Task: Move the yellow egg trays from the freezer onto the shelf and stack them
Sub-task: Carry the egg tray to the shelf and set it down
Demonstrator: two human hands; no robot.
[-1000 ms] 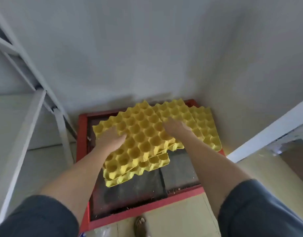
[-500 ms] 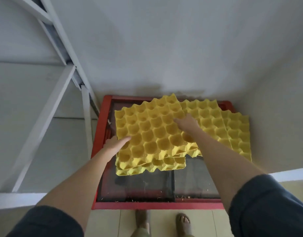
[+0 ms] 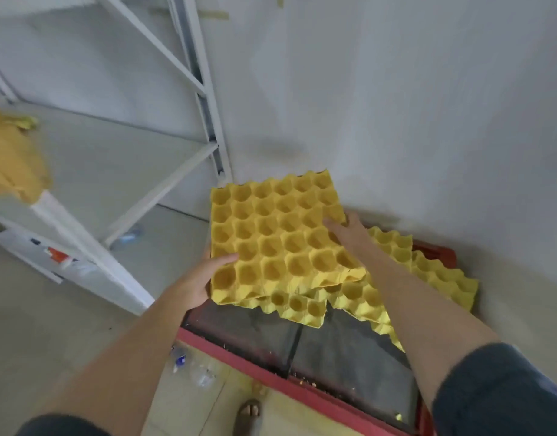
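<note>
Right now the top egg tray [image 3: 280, 243] sits lifted between your hands above the red freezer [image 3: 271, 383], other yellow trays [image 3: 428, 272] left lying on its dark lid. Your left hand [image 3: 205, 275] pinches the near left edge; your right hand [image 3: 349, 231] presses on the far right edge. It looks light, thin and bendy, so keep hold of opposite edges. The white shelf [image 3: 120, 158] waits to your left.
</note>
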